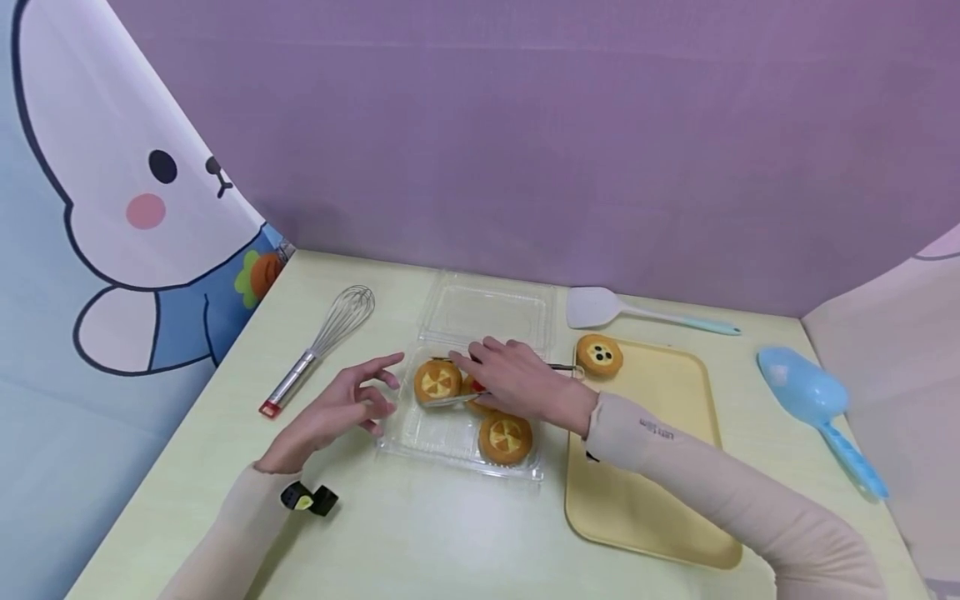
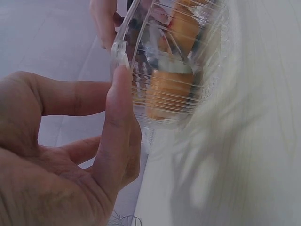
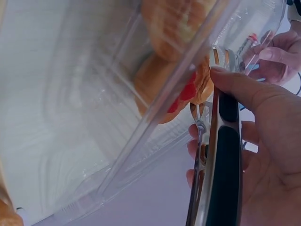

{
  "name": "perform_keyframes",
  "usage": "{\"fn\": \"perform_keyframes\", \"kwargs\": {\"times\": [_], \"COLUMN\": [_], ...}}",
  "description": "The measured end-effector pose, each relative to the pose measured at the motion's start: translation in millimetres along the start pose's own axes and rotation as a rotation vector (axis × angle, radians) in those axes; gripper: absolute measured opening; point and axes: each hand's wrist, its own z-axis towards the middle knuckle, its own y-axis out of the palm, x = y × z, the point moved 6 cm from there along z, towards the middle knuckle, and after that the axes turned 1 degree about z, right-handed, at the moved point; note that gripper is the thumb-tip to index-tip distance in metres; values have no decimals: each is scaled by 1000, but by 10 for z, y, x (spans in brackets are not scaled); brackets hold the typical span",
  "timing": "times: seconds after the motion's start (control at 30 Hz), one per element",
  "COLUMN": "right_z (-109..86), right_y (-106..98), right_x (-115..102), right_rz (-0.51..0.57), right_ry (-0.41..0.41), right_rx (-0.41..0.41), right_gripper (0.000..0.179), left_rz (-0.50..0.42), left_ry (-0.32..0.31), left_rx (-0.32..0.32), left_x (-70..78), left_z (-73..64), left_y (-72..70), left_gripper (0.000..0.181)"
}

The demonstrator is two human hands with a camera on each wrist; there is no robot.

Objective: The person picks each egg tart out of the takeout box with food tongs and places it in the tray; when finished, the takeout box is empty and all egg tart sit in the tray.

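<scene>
Pastries [image 1: 506, 439], round and golden, lie before you: three are in the clear container [image 1: 442, 433] at the middle of the tabletop [image 1: 450, 533], and one is farther to the right. At the far left, a pale blue cloth [image 1: 45, 333] carries the drawing of a white rabbit [image 1: 112, 242]. Next comes a whisk [image 1: 311, 357], with its red-ended handle pointing toward your side. Your left hand [image 1: 348, 408] is just beside the left edge of the container; its fingers are spread and bent a little, and they hold nothing. Whether a fingertip touches the plastic, one cannot tell. The container's lid [image 1: 491, 308] lies open on the far side. Inside, one pastry is at the left, one with red topping is partly under your right hand [image 1: 513, 379], and one is at the near right corner. Your right hand grips the metal tongs [image 3: 225, 174], which have black inlays on the handle. Their two ends are on the near and far sides of the left pastry [image 1: 438, 382]; whether they press it, the views do not show. Farther right, a white spatula [image 1: 592, 307] with light blue handle end lies behind the yellow tray [image 1: 637, 521]. Your right sleeve [image 1: 697, 467] passes above this tray, and the pastry with dark dots [image 1: 599, 356] is at its far left corner. At the far right is a blue scoop [image 1: 802, 383].
</scene>
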Motion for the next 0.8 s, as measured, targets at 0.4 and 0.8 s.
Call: {"fn": "perform_keyframes", "kwargs": {"times": [0.4,0.8], "right_z": [-102,-100], "right_y": [-37,5], "right_x": [-180,-238], "right_rz": [-8,-9], "right_ry": [-66,-88], "right_rx": [-35,-17], "right_gripper": [71,68], "left_rz": [10,6], "left_ry": [6,-4], "left_rx": [3,3], "left_x": [8,-7], "left_z": [18,8], "left_y": [-8,0], "left_gripper": [84,85]}}
